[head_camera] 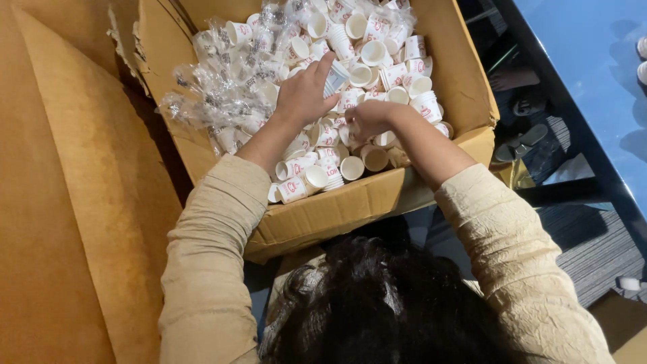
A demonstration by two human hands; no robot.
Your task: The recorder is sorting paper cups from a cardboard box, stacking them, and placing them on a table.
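One cardboard box (317,216) holds dozens of small white paper cups (377,50), too many to count; the left hand (304,94) pinches a short cup stack (335,77), the right hand (367,118) curls shut among cups, its hold unclear

A wide sheet of brown cardboard (60,202) fills the left side, creased along one slanting line and torn at its upper edge. To the right runs a dark frame (573,135) bordering a smooth blue surface (579,54) that catches soft light and shadow, with grey ribbed flooring (593,249) below it and a dark sandal (522,141) lying beside the frame. At the lower right a small white cup (629,284) rests on the floor, near another brown corner (623,323) of cardboard.
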